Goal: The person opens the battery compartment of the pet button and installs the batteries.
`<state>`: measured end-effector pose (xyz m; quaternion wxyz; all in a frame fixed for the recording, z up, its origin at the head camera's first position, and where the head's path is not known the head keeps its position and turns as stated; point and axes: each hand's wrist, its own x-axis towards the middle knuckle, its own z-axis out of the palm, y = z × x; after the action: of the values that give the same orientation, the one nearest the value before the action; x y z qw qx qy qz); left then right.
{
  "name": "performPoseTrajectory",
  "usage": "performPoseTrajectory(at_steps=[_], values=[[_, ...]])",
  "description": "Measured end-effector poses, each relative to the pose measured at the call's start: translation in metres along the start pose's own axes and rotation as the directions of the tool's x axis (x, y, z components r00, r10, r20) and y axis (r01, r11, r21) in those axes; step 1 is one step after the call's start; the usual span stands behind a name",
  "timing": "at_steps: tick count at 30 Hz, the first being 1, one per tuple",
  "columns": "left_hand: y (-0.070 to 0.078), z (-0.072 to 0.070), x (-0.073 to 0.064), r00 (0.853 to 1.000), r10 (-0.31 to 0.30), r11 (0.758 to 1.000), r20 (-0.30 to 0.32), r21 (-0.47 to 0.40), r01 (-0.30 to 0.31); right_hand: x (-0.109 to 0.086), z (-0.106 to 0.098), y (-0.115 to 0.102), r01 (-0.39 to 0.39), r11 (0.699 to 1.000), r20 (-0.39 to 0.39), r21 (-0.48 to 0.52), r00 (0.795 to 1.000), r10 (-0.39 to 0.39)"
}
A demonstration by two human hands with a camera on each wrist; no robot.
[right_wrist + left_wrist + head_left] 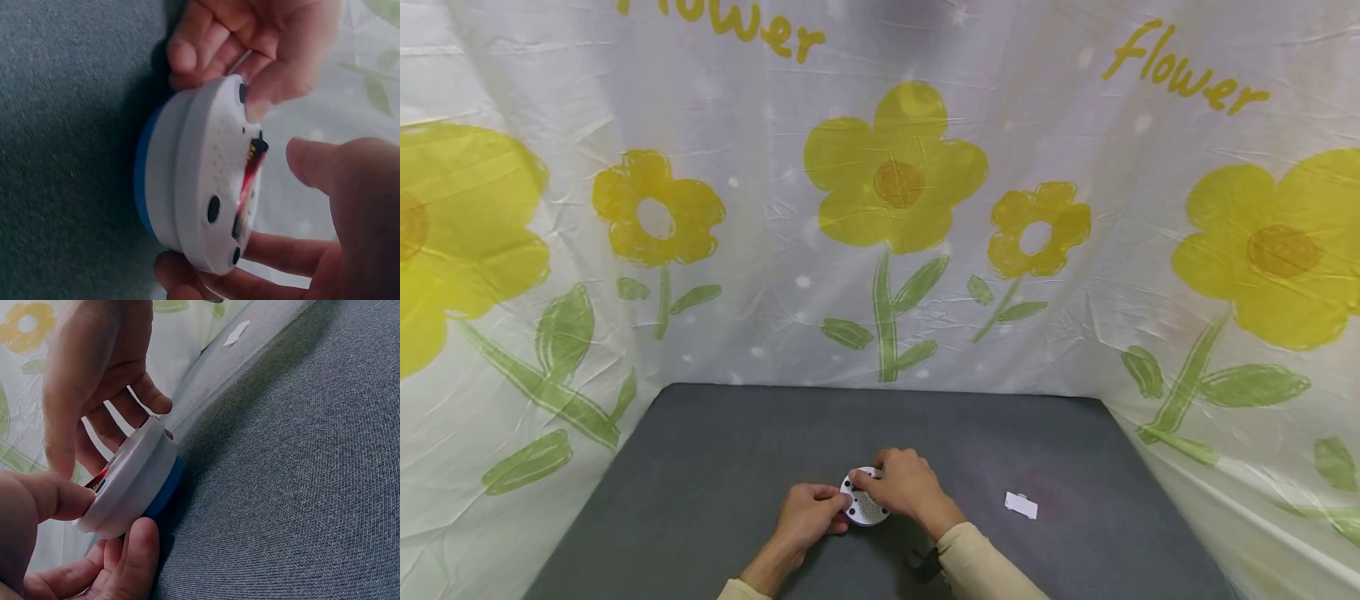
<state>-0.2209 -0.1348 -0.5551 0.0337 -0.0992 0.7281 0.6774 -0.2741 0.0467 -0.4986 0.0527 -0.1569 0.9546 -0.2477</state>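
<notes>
A round white device (pixel 868 507) with a blue underside sits close over the table, its perforated face with dark round feet turned up. In the right wrist view a red and black battery (pixel 250 178) shows in the opening on that face. My left hand (pixel 808 512) pinches the near-left rim, thumb on the face and fingers below. The right hand (pixel 910 483) has its fingers curled round the opposite side, while its thumb (pixel 315 165) hovers over the battery. A small white cover (pixel 1021 505) with tabs lies to the right, apart from both hands.
The dark grey cloth-covered table (pixel 737 433) spreads around the hands. A white curtain (pixel 760 275) printed with yellow flowers stands along its back and sides. A black strap (pixel 923 565) is at the right wrist.
</notes>
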Motion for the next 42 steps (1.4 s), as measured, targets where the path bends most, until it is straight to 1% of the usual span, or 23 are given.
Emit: performPoseTrajectory(at_steps=[6,10,17,24,27,33,39,42], values=[[0.001,0.001,-0.001,1.0,0.013,1.0,0.001,-0.006,-0.013,-0.001,0.003,-0.002,0.006,1.0,-0.06,-0.014,0.998,-0.006],[0.001,0.002,-0.002,1.0,0.02,1.0,0.002,-0.007,-0.02,0.0,0.004,-0.002,-0.004,1.0,-0.073,-0.013,0.997,0.003],[0.002,0.002,-0.003,1.0,0.022,1.0,0.006,-0.022,-0.022,-0.004,0.004,-0.007,-0.009,0.998,-0.096,-0.058,0.995,0.004],[0.003,0.003,-0.001,1.0,0.017,0.999,0.007,-0.027,-0.017,-0.002,0.001,-0.011,-0.052,0.997,-0.113,-0.062,0.993,0.045],[0.004,0.003,0.0,1.0,0.011,0.999,0.006,-0.031,-0.011,-0.001,0.0,-0.011,-0.055,0.996,-0.117,-0.07,0.992,0.047],[0.005,0.002,0.0,1.0,0.002,1.0,0.012,-0.024,-0.001,-0.003,-0.001,-0.006,-0.029,0.999,-0.105,-0.046,0.994,0.024],[0.003,0.001,-0.001,1.0,0.005,1.0,0.023,-0.014,-0.005,-0.004,-0.003,0.0,0.005,0.999,-0.071,-0.032,0.997,-0.007],[0.002,0.001,0.0,1.0,0.0,1.0,0.022,-0.012,0.0,-0.004,-0.007,0.003,0.039,0.999,-0.043,-0.029,0.998,-0.04]])
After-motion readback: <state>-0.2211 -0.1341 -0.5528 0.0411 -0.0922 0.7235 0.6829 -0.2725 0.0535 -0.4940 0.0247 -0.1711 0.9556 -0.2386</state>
